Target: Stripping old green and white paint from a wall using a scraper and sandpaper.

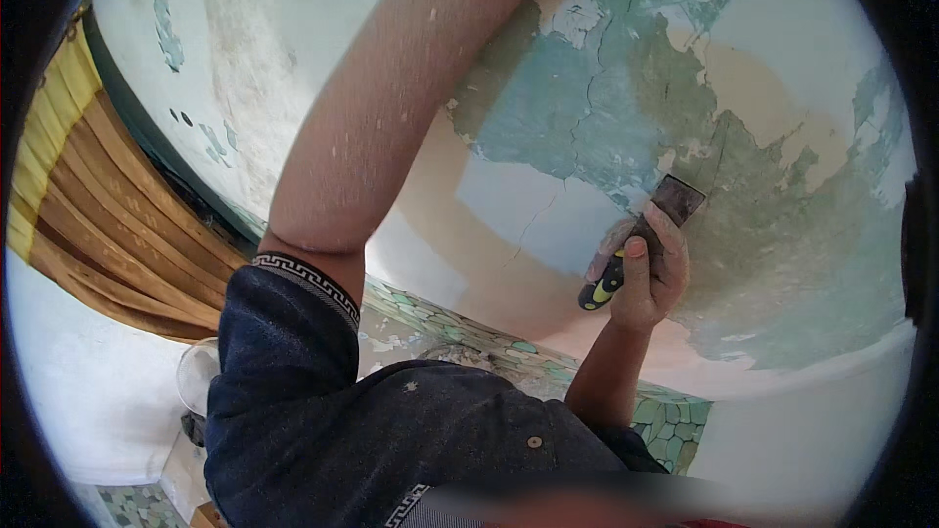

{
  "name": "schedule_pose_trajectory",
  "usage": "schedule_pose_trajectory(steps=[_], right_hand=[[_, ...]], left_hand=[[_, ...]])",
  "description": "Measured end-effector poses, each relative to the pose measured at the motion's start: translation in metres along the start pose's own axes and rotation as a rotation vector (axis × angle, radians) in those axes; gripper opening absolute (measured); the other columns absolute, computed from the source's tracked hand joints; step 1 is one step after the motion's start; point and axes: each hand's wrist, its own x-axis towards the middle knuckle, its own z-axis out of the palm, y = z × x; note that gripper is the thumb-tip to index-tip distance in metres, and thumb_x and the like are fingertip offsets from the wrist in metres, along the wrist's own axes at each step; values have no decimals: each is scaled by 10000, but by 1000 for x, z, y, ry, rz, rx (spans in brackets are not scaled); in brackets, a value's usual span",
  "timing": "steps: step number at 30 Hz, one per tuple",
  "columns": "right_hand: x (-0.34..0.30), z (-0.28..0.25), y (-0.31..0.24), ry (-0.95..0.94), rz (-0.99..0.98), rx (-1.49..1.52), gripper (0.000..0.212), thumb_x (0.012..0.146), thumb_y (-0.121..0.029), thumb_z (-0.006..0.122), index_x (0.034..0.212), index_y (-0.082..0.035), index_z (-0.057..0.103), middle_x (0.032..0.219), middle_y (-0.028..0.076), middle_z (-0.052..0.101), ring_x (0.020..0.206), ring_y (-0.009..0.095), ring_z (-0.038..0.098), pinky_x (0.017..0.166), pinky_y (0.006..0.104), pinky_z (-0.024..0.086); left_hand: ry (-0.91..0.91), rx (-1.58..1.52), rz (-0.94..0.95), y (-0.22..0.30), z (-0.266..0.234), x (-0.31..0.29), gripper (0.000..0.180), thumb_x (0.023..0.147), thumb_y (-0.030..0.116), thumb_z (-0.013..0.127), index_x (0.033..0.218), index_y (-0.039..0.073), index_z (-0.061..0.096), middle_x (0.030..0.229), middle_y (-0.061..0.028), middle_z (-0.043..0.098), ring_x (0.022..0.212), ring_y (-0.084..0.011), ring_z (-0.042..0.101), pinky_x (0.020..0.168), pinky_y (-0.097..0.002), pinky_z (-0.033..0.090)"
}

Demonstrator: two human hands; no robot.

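In my right hand (650, 279) is a scraper (679, 198) with a short, dirty metal blade and a black and yellow-green handle. My fingers wrap round its neck, and whitish dust coats them. The blade lies at the wall (548, 117), by the edge of a peeled patch where grey-green undercoat and cracks show; whether it touches cannot be told. My left arm (372, 117), speckled with pale flakes, reaches up across the wall. Its hand is almost wholly cut off by the top edge, so its fingers are hidden.
Brown and yellow curtains (137, 215) hang at the left beside a dark frame edge. A floor with a green stone-like pattern (675, 430) runs along the wall's foot. A pale round container (199, 376) stands behind my left shoulder. Loose paint edges and cracks cross the wall.
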Motion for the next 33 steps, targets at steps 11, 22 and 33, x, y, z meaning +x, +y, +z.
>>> schedule_pose_trajectory(steps=[11,22,33], right_hand=[[2,3,-6,33,152,-76,536,1001,-111,497,1494,-91,285,771,144,599,497,162,518,448,275,449],[3,-2,5,74,80,126,346,997,-94,500,1284,-103,308,826,162,596,495,164,518,446,279,449],[3,5,-37,235,141,-88,278,1029,-173,466,1256,-90,329,854,136,563,545,138,520,471,256,435]], left_hand=[[-294,45,-132,26,-54,-149,805,715,626,718,1374,191,561,1001,-197,478,974,-344,398,880,-463,243],[-135,-16,-129,19,0,-21,706,880,502,628,1448,121,452,1145,-289,412,1070,-395,395,954,-553,259],[-330,-32,-173,43,-43,-136,774,736,603,726,1373,196,556,1091,-255,419,1025,-367,378,931,-491,229]])
